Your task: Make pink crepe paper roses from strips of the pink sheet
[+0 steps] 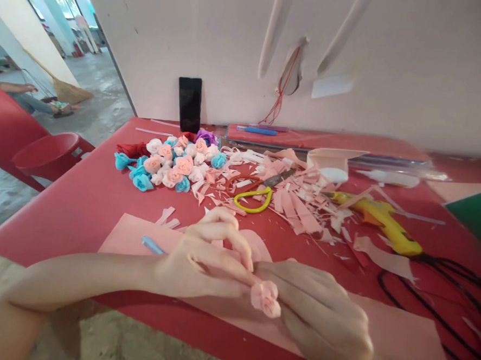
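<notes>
A small pink paper rose [266, 299] is pinched between my two hands, low over the table's front part. The fingertips of my left hand [209, 257] close on it from the left. My right hand [322, 310] grips it from the right, back of the hand up, its fingertips partly hidden. Beneath my hands lies a sheet of pink paper [402, 331] with a blue pen [152, 244] on it. Scissors [251, 194] with one red and one yellow loop rest beyond, among pink paper scraps [300, 205].
Many finished paper roses [176, 162] are heaped at the back left, before an upright phone [189, 104]. A yellow glue gun [380, 218] with black cables [458, 280] lies at right. A white panel [224, 43] rises behind the red table [59, 207]. A red chair [46, 154] stands left.
</notes>
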A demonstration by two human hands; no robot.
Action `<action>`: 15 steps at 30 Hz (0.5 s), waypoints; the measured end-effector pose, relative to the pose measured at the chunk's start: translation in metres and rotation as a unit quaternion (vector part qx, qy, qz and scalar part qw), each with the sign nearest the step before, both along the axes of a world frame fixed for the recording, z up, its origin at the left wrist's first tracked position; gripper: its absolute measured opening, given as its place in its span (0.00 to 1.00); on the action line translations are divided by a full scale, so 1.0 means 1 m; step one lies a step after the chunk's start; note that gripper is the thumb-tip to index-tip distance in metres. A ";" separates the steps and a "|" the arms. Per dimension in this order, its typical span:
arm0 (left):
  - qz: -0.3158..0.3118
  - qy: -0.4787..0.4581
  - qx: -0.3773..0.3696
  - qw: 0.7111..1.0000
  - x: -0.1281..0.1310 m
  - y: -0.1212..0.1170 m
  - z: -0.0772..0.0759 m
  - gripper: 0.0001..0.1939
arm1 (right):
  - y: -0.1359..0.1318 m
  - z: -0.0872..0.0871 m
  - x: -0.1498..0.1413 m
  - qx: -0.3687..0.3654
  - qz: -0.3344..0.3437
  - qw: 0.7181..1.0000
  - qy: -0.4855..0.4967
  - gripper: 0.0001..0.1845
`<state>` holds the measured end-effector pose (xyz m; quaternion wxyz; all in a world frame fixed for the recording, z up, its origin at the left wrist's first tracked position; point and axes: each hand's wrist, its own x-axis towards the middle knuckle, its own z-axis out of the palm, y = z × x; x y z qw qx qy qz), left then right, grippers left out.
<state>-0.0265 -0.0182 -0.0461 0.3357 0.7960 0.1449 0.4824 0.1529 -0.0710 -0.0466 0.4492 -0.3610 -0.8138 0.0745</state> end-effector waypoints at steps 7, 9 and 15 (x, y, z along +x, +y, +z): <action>-0.086 -0.009 -0.150 0.985 0.003 0.000 0.004 0.03 | 0.015 0.018 -0.002 -0.031 0.102 0.994 0.037 0.13; -0.121 -0.019 -0.212 0.970 0.003 0.000 0.004 0.01 | 0.017 0.023 -0.004 -0.055 0.110 0.991 0.046 0.14; -0.086 -0.051 -0.271 0.957 0.003 -0.003 -0.001 0.06 | 0.014 0.016 -0.004 -0.040 0.038 0.998 0.038 0.11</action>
